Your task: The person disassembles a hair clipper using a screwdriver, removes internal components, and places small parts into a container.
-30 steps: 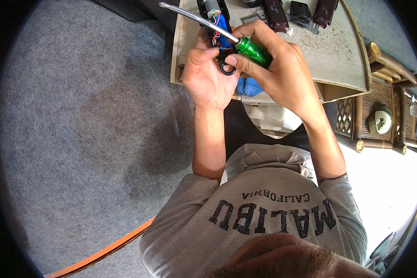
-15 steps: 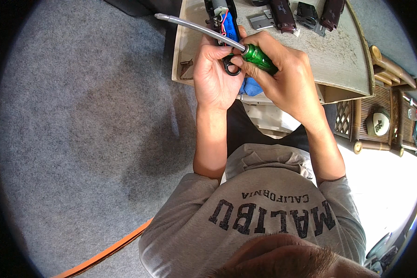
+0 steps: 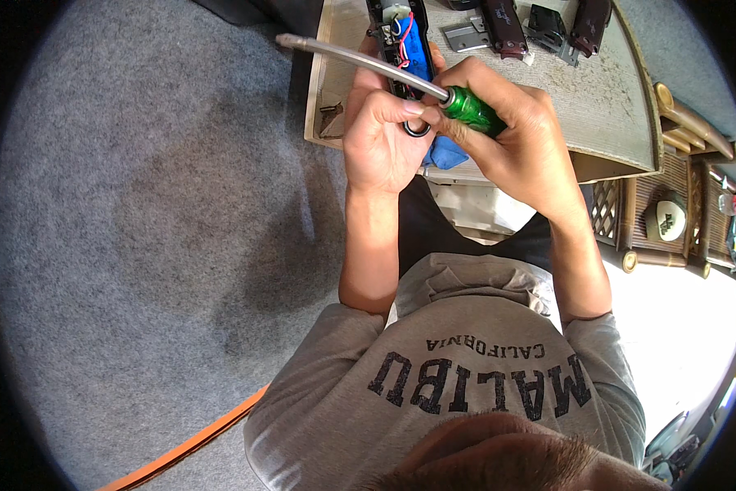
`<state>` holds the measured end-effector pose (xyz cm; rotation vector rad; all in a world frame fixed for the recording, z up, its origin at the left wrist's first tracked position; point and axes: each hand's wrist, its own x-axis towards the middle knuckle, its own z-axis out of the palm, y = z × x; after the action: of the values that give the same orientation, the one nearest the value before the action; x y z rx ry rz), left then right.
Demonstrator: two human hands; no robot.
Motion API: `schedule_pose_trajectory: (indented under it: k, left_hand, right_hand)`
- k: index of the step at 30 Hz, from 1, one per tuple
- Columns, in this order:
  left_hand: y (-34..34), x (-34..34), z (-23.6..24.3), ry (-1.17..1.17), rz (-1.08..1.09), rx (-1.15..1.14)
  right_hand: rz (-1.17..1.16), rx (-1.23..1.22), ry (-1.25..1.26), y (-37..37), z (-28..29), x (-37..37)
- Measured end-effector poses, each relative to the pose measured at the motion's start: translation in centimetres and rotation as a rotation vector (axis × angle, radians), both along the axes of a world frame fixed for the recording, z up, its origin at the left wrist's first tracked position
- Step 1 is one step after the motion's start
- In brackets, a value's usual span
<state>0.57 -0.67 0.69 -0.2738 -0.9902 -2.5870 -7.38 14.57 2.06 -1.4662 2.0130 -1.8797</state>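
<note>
Right hand (image 3: 515,147) grips green screwdriver (image 3: 474,110), shaft pointing up-left. Left hand (image 3: 380,143) pinches small black ring (image 3: 418,129), just below shaft.

One head-worn fisheye view looks steeply down, close over the work table (image 3: 597,106).

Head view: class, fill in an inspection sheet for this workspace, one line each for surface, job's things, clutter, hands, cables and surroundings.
Surface: pale, speckled low table, set on grey carpet.
Job's things: green-handled screwdriver with a long metal shaft; small black ring; opened black device showing a blue cell.
Clutter: dark housings, a metal plate, a blue cloth.
Hands: right hand grips the screwdriver handle; left hand pinches the ring.
Cables: red and white wires in the device; orange cord on the carpet.
Surroundings: wooden lattice furniture at right.
</note>
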Motion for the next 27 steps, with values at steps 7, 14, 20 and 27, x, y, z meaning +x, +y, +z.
schedule_pose_trajectory:
  k: [7, 14, 20, 27]
  left_hand:
    - [0.2, 0.2, 0.7, -0.100, 0.102, -0.136]
    - [-0.3, 0.0, 0.6, 0.032, -0.030, 0.057]
    - [-1.4, -0.2, -0.3, 0.114, -0.149, 0.141]
    - [-1.3, -0.2, 0.0, 0.085, -0.123, 0.139]
  right_hand:
    - [0.014, 0.102, -0.067, 0.4, 1.1, 0.0]
    - [-0.003, -0.009, 0.009, -0.1, 0.6, 0.4]
    - [-0.021, -0.020, 0.092, -0.2, 0.6, 0.4]
    - [-0.032, -0.021, 0.204, -0.2, 0.5, 0.1]
